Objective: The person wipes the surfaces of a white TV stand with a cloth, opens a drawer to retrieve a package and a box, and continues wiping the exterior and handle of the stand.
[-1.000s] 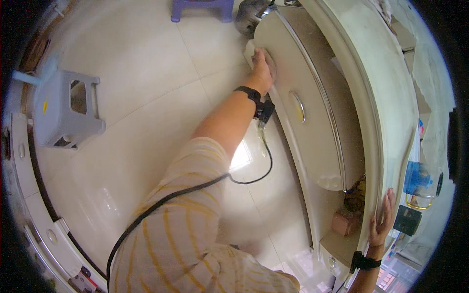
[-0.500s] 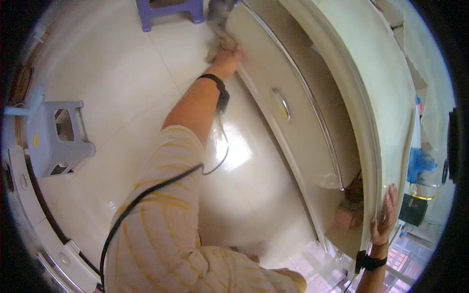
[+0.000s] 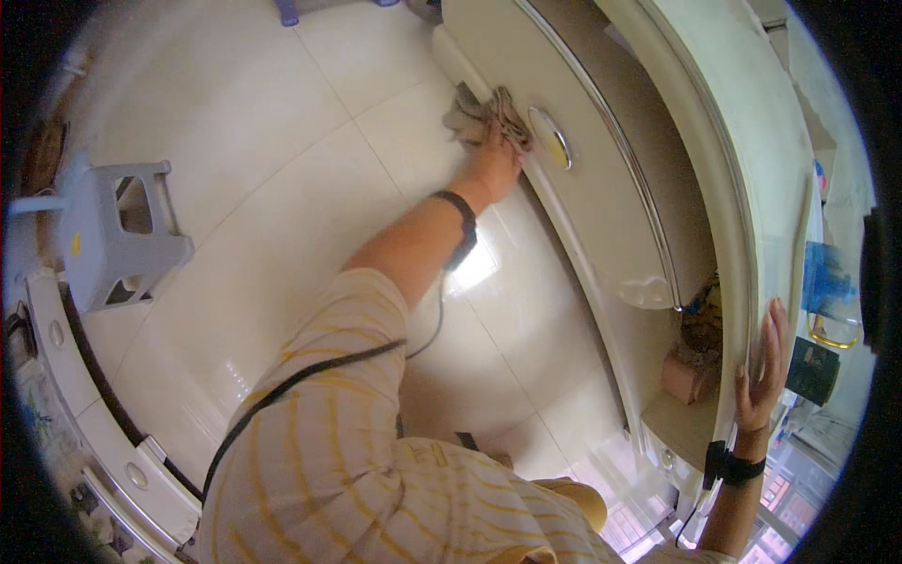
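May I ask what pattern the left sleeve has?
Pale sleeve with yellow stripes, clearest in the head view.

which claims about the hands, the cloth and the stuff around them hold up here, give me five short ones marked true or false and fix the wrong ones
1. The left hand holds a crumpled cloth. True.
2. The right hand grips a drawer handle. False: it lies open along the edge of the pale cabinet top.
3. A grey stool stands to the left of the left arm. True.
4. Only one wrist wears a black band. False: both do, the left band and the right band.
5. The sleeve on the left arm is plain black. False: the sleeve is pale with yellow stripes.
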Action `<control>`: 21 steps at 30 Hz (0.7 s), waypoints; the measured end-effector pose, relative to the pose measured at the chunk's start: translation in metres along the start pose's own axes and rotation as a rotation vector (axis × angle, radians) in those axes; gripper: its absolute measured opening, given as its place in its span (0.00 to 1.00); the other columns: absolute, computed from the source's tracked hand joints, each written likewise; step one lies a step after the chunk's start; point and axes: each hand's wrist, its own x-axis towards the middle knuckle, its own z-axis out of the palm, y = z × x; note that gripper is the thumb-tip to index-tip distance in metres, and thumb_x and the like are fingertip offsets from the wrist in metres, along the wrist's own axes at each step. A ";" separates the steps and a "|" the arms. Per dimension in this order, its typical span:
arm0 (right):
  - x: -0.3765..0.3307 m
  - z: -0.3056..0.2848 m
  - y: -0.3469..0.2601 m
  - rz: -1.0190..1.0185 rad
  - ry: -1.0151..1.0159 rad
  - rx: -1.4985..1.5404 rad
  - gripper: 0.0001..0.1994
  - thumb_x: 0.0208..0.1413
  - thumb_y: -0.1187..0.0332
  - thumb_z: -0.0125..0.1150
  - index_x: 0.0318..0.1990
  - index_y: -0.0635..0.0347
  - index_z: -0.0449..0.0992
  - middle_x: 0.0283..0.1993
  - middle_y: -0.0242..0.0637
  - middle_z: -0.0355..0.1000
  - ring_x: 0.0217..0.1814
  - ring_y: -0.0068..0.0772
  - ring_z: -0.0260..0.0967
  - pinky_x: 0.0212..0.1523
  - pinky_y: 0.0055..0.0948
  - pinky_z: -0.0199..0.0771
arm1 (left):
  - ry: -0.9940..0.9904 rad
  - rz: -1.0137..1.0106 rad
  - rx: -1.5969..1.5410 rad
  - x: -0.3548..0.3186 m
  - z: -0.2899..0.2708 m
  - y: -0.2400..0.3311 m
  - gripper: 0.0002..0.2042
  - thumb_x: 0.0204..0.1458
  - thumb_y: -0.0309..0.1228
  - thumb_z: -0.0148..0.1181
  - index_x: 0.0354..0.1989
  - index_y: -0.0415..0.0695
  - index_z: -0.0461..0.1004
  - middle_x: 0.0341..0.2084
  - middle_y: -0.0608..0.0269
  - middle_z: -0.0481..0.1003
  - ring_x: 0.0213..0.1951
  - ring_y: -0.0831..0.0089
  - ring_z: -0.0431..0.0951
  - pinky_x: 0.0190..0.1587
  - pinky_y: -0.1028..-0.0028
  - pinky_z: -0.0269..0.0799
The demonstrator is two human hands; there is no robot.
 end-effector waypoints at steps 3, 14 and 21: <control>-0.004 -0.002 -0.001 0.009 -0.007 -0.045 0.29 0.57 0.57 0.49 0.63 0.63 0.61 0.68 0.53 0.54 0.72 0.54 0.47 0.69 0.47 0.43 | -0.274 -0.015 0.095 -0.022 0.020 0.047 0.28 0.56 0.36 0.47 0.57 0.20 0.57 0.64 0.29 0.42 0.65 0.39 0.47 0.69 0.57 0.39; -0.006 -0.001 -0.004 0.011 0.048 -0.063 0.27 0.57 0.57 0.49 0.63 0.61 0.62 0.67 0.51 0.56 0.71 0.51 0.50 0.69 0.45 0.45 | -0.369 -0.430 -1.046 -0.149 0.066 0.234 0.18 0.57 0.31 0.48 0.53 0.33 0.65 0.61 0.44 0.58 0.54 0.50 0.68 0.57 0.58 0.63; -0.005 0.009 0.006 -0.029 0.074 -0.010 0.26 0.56 0.62 0.51 0.62 0.61 0.63 0.67 0.51 0.56 0.71 0.51 0.50 0.69 0.44 0.46 | -0.420 -0.385 -1.034 -0.172 0.025 0.258 0.15 0.61 0.32 0.42 0.38 0.34 0.73 0.44 0.45 0.73 0.43 0.50 0.75 0.44 0.61 0.71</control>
